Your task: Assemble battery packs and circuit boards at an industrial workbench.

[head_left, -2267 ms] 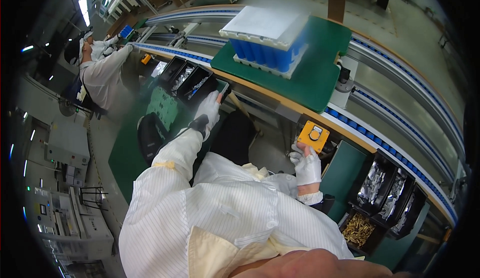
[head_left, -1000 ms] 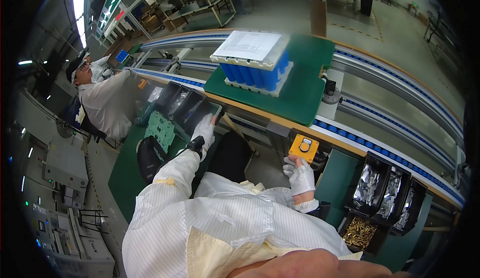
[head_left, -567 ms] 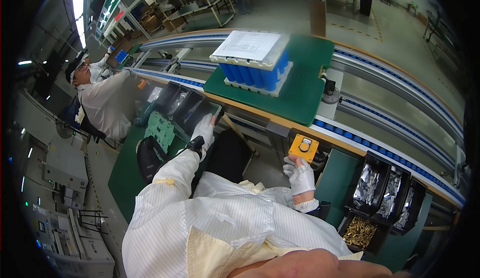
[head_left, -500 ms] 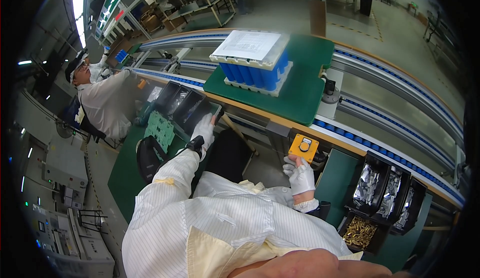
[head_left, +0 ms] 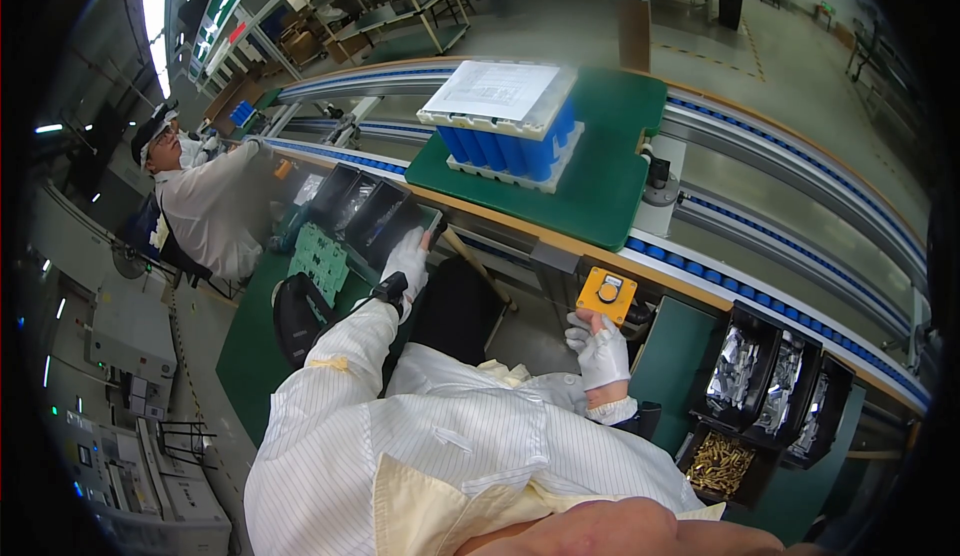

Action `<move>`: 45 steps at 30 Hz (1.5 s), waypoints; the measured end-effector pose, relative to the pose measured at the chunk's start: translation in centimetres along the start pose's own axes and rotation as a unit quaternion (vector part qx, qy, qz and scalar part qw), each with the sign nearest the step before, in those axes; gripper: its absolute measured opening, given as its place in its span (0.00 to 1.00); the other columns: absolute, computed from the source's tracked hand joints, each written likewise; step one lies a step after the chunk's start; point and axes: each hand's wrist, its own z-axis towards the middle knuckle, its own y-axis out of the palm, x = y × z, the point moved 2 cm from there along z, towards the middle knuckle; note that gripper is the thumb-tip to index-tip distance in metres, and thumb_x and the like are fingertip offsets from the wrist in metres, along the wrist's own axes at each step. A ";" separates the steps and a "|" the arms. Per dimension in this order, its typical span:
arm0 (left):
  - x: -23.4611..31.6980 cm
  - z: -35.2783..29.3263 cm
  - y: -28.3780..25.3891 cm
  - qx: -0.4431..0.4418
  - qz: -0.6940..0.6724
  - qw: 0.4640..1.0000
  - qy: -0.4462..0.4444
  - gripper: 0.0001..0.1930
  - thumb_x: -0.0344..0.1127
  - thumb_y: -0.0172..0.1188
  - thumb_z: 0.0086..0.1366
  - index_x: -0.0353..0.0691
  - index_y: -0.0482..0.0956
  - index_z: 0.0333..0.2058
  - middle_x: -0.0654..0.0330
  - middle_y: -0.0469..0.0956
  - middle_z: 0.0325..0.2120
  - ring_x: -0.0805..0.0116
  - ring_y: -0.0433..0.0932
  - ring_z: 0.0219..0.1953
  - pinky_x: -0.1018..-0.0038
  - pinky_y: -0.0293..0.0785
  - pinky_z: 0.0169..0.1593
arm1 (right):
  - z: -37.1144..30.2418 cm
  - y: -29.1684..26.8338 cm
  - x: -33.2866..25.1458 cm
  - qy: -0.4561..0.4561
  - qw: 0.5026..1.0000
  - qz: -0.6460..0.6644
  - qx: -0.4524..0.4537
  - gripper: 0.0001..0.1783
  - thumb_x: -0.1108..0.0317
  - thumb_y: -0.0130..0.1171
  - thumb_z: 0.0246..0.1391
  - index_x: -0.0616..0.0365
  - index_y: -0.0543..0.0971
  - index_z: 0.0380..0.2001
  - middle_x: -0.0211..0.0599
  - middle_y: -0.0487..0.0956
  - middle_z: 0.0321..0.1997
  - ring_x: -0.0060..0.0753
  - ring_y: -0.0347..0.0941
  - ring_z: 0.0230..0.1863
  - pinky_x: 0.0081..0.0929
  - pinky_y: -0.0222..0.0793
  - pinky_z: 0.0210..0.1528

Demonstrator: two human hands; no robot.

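While the left hand [head_left: 408,259] reaches forward to the near edge of a dark bin [head_left: 395,224], the right hand [head_left: 601,348] rests just below a yellow button box [head_left: 606,295]. Both hands wear white gloves. The left fingers lie extended and close together against the bin rim; whether they hold anything cannot be told. The right hand is loosely curled, thumb up toward the box's lower edge, with nothing visibly in its grasp.

Ahead of both hands, on a green pallet [head_left: 610,181], stands a pack of blue cells [head_left: 510,126] under a clear lid, well apart from either hand. Beyond the pallet runs a conveyor [head_left: 800,186]. Right of the right hand sit 3 black trays [head_left: 780,396] of silvery parts and 1 tray of brass pieces [head_left: 717,464]. Left of the left hand lies a green board [head_left: 320,256], and farther left a co-worker [head_left: 215,201] in white reaches over the same line.

Risks, as judged from this view:
1. A careless press by the right thumb could trigger the box while the left hand is at the bin.
2. A left sleeve dragged across the bin rim could tip or shift it.
3. The co-worker's reach nearby could crowd the left hand.
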 end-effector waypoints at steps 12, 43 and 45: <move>0.2 -0.1 -0.1 0.033 -0.005 0.999 0.010 0.38 0.22 0.55 0.44 0.35 0.54 0.57 0.44 0.63 0.52 0.45 0.64 0.53 0.60 0.65 0.52 | 0.1 -0.1 0.1 0.001 1.000 0.019 -0.003 0.19 0.55 0.47 0.59 0.61 0.73 0.42 0.38 0.77 0.38 0.23 0.72 0.30 0.19 0.67 0.34; 0.1 -0.1 -0.1 0.022 -0.007 1.000 0.011 0.40 0.23 0.58 0.42 0.35 0.53 0.57 0.43 0.62 0.53 0.44 0.63 0.54 0.60 0.65 0.52 | 0.2 -0.2 0.3 0.000 1.000 0.025 0.002 0.19 0.57 0.45 0.61 0.63 0.74 0.41 0.39 0.78 0.38 0.22 0.72 0.29 0.16 0.67 0.32; 0.1 -0.1 -0.2 0.016 -0.005 1.000 0.008 0.39 0.23 0.58 0.42 0.34 0.54 0.57 0.43 0.61 0.53 0.45 0.62 0.54 0.60 0.64 0.53 | 0.2 -0.1 0.3 0.000 1.000 0.025 0.001 0.19 0.57 0.45 0.61 0.63 0.74 0.41 0.39 0.78 0.38 0.22 0.72 0.29 0.16 0.67 0.32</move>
